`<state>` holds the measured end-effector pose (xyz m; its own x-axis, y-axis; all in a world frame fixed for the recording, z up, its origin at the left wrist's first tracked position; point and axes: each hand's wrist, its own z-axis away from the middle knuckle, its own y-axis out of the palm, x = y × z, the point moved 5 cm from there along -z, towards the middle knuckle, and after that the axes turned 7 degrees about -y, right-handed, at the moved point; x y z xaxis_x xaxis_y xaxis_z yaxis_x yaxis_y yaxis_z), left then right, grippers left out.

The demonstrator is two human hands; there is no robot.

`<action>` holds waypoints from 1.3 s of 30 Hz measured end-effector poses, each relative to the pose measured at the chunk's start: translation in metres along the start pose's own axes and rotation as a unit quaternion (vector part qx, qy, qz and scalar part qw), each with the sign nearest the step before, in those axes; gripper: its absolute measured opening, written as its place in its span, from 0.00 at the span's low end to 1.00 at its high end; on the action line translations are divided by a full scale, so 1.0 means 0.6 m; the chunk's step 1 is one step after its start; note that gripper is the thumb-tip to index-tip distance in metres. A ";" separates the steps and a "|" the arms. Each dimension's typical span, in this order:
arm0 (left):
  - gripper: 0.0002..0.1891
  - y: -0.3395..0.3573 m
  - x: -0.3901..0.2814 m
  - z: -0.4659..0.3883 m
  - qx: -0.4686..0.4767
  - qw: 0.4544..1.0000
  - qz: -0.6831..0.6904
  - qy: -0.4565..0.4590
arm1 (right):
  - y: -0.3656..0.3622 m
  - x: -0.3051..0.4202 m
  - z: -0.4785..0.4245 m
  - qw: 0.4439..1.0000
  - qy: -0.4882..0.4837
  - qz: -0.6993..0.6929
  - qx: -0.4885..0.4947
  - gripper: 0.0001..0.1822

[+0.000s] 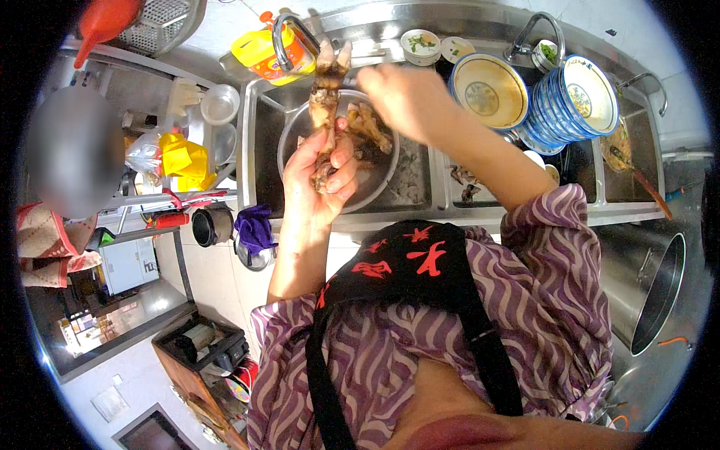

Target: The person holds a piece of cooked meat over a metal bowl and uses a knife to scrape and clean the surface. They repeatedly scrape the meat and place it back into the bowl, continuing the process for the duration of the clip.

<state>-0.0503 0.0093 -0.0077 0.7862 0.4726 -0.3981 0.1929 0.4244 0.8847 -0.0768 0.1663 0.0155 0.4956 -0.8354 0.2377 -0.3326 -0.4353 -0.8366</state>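
Note:
My left hand grips the lower end of an animal's foot, which has a cloven hoof. It is held upright over a large round basin in the left sink, hoof end uppermost. Dark patches mark its skin below the hoof. More feet lie in the basin, partly behind my left hand. Blurred by motion, my right hand is beside the hoof with its fingers curled. A faint dark streak runs from it across the foot; whether it holds a tool is unclear.
A faucet arches beside a yellow jug behind the left sink. Stacked blue-rimmed bowls and a larger-looking bowl stand at the right sinks. Small dishes hold green scraps. Dark pieces lie in the middle sink.

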 end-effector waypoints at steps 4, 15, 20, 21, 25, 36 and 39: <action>0.18 -0.020 -0.007 0.011 -0.034 0.998 0.008 0.057 | -0.055 -0.091 -0.021 0.980 0.152 -0.047 -0.116 0.10; 0.15 -0.025 -0.032 -0.011 -0.123 0.986 -0.039 0.108 | -0.010 0.041 0.028 0.703 0.289 -0.647 0.062 0.13; 0.13 -0.033 -0.032 -0.014 -0.145 0.981 -0.030 0.128 | -0.005 0.049 0.037 0.667 0.312 -0.670 0.087 0.14; 0.12 -0.031 -0.033 -0.014 -0.163 0.975 -0.038 0.144 | -0.001 0.048 0.040 0.669 0.310 -0.670 0.087 0.14; 0.13 -0.043 -0.039 -0.019 -0.132 0.979 -0.080 0.132 | 0.004 0.054 0.046 0.667 0.311 -0.671 0.095 0.15; 0.18 -0.108 -0.049 -0.045 -0.269 0.929 -0.232 0.106 | 0.031 0.024 0.068 0.754 0.285 -0.559 0.196 0.14; 0.27 -0.193 0.003 -0.078 -0.193 0.956 -0.214 -0.060 | 0.064 -0.024 0.128 0.746 0.343 -0.509 0.260 0.15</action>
<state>-0.0986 -0.0030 -0.1224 0.7495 0.1093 -0.6530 0.2999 0.8233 0.4820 -0.0352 0.1875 -0.0577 -0.3074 -0.2142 0.9271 0.3802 -0.9208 -0.0867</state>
